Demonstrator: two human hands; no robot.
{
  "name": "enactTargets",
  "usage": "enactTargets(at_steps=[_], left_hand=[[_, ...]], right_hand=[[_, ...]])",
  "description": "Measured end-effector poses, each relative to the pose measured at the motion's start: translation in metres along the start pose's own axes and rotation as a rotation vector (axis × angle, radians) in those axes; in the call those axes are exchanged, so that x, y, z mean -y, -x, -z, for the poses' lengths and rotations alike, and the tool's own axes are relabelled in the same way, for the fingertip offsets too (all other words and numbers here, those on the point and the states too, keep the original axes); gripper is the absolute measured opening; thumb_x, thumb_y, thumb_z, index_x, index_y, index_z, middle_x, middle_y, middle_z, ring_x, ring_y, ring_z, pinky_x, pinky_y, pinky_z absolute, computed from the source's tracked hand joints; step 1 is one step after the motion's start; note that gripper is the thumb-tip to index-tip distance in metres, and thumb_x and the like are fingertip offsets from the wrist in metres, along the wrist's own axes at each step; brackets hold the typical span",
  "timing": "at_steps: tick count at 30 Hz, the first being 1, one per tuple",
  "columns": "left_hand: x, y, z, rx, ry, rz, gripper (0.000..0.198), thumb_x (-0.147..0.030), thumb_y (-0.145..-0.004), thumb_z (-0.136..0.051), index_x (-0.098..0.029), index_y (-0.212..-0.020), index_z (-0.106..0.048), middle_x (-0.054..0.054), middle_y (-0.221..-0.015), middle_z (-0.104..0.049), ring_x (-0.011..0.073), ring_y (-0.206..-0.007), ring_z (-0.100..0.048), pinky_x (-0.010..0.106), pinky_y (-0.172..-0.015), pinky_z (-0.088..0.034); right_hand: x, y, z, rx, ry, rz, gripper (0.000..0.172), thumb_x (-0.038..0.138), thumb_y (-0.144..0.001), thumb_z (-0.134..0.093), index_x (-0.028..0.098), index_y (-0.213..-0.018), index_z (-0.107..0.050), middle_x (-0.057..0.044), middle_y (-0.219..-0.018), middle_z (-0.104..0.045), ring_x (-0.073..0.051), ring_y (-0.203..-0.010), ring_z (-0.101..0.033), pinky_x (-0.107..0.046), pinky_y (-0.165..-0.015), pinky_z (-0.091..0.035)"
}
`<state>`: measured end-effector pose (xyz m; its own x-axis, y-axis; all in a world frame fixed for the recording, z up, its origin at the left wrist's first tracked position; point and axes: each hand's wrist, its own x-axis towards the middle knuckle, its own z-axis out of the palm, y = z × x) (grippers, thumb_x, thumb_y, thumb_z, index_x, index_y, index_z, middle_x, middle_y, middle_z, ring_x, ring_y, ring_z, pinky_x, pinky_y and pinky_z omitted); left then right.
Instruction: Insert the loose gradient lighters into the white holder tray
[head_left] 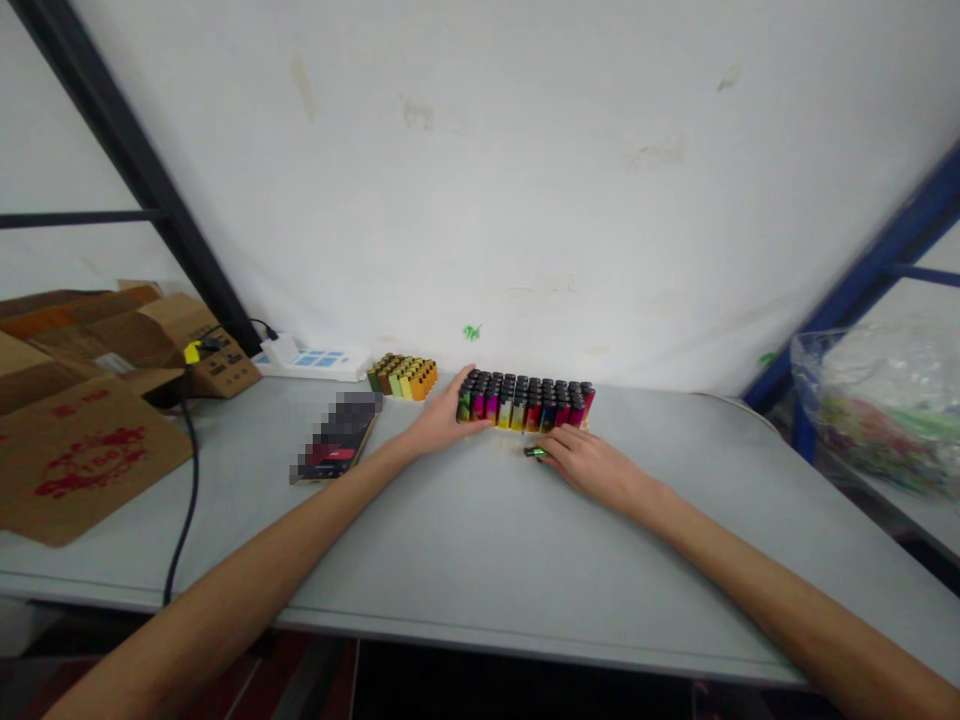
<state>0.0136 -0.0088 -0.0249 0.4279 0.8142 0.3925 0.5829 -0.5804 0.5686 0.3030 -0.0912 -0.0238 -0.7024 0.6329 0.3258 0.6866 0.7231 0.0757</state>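
Near the wall [570, 190], on the table [480, 560], a block of black-topped lighters [517, 402] stands upright, its left end clasped by the left hand [442, 420], thumb in front; just before its right part, the right hand [579, 460] pinches a small green-and-black item [535, 453].

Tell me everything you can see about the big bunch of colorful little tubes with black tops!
The bunch is many tubes, probably lighters, upright in tight rows. Black tops crown shiny, plastic-looking bodies: green, pink, yellow, red, blue. A pale edge shows underneath. It's near the back of the gray table. The person's left grip clasps its left end; the right grip is by its front right, maybe touching.
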Motion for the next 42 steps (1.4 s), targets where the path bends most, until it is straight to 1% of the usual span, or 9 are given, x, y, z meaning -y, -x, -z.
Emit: enactTargets(at_steps=[5, 9, 15, 18, 24, 31, 35, 39, 42], left_hand=[[0.002, -0.001, 0.000, -0.003, -0.003, -0.006, 0.107, -0.056, -0.080, -0.074, -0.015, -0.161, -0.017, 0.018, -0.156, -0.044, 0.0335, -0.144, -0.046, 0.046, -0.122, -0.035], [0.005, -0.001, 0.000, 0.007, -0.004, -0.005, 0.107, -0.056, -0.080, -0.074, -0.013, -0.160, -0.018, 0.019, -0.155, -0.045, 0.0340, -0.142, -0.047, 0.047, -0.122, -0.035], [0.003, -0.001, 0.000, -0.003, -0.022, -0.005, 0.107, -0.056, -0.081, -0.074, -0.015, -0.161, -0.017, 0.018, -0.153, -0.048, 0.0341, -0.142, -0.047, 0.047, -0.122, -0.034], [0.002, -0.001, 0.001, -0.008, -0.020, -0.009, 0.107, -0.058, -0.081, -0.074, -0.017, -0.162, -0.016, 0.016, -0.152, -0.050, 0.0338, -0.140, -0.050, 0.047, -0.122, -0.034], [0.005, -0.002, 0.000, -0.009, -0.032, -0.010, 0.109, -0.059, -0.081, -0.074, -0.016, -0.162, -0.015, 0.017, -0.153, -0.048, 0.0342, -0.141, -0.048, 0.047, -0.122, -0.034], [0.007, -0.002, 0.000, -0.013, -0.040, -0.012, 0.108, -0.058, -0.081, -0.074, -0.016, -0.162, -0.016, 0.017, -0.147, -0.054, 0.0337, -0.136, -0.054, 0.048, -0.120, -0.037], [0.007, -0.002, 0.000, -0.018, -0.034, -0.019, 0.106, -0.059, -0.081, -0.074, -0.016, -0.161, -0.018, 0.016, -0.146, -0.055, 0.0328, -0.134, -0.056, 0.046, -0.117, -0.041], [0.007, -0.002, -0.001, -0.013, -0.030, -0.009, 0.106, -0.058, -0.081, -0.074, -0.015, -0.160, -0.019, 0.017, -0.146, -0.055, 0.0333, -0.134, -0.056, 0.046, -0.116, -0.042], [0.006, -0.002, 0.000, -0.015, -0.027, -0.013, 0.106, -0.058, -0.081, -0.074, -0.016, -0.160, -0.019, 0.017, -0.149, -0.052, 0.0332, -0.137, -0.054, 0.046, -0.118, -0.040]], right_hand=[[-0.001, 0.006, 0.007, -0.106, -0.205, -0.154, 0.031, 0.033, -0.108, -0.038, 0.018, -0.123, -0.061, -0.015, -0.107, -0.072, -0.028, -0.094, -0.071, -0.043, -0.083, -0.057], [0.001, 0.008, 0.019, -0.122, -0.348, -0.337, 0.035, 0.038, -0.109, -0.032, 0.018, -0.127, -0.052, -0.009, -0.090, -0.070, -0.025, -0.076, -0.067, -0.036, -0.069, -0.051], [0.008, 0.012, 0.041, -0.198, -0.533, -0.427, 0.038, 0.050, -0.106, -0.036, 0.022, -0.087, -0.051, 0.003, -0.065, -0.048, -0.015, -0.058, -0.047, -0.028, -0.059, -0.035], [0.011, 0.014, 0.043, -0.222, -0.640, -0.472, 0.045, 0.056, -0.104, -0.038, 0.021, -0.080, -0.053, 0.004, -0.063, -0.042, -0.013, -0.057, -0.042, -0.028, -0.057, -0.032], [0.016, 0.014, 0.029, -0.225, -0.995, -0.519, 0.044, 0.057, -0.106, -0.033, 0.022, -0.120, -0.054, 0.005, -0.067, -0.047, -0.012, -0.055, -0.041, -0.025, -0.052, -0.034], [0.018, 0.011, 0.016, -0.201, -1.280, -0.446, 0.037, 0.055, -0.105, -0.039, 0.025, -0.126, -0.045, 0.000, -0.089, -0.062, -0.011, -0.056, -0.046, -0.025, -0.048, -0.038], [0.020, 0.011, 0.013, -0.183, -1.312, -0.453, 0.037, 0.055, -0.103, -0.044, 0.027, -0.126, -0.042, 0.000, -0.092, -0.060, -0.011, -0.059, -0.047, -0.023, -0.049, -0.039], [0.022, 0.010, 0.017, -0.208, -1.279, -0.548, 0.038, 0.061, -0.101, -0.046, 0.025, -0.112, -0.051, 0.005, -0.075, -0.044, -0.011, -0.060, -0.040, -0.021, -0.050, -0.036], [0.022, 0.010, 0.022, -0.199, -1.296, -0.610, 0.051, 0.067, -0.100, -0.040, 0.021, -0.083, -0.054, 0.006, -0.065, -0.033, -0.010, -0.054, -0.031, -0.022, -0.046, -0.025]])
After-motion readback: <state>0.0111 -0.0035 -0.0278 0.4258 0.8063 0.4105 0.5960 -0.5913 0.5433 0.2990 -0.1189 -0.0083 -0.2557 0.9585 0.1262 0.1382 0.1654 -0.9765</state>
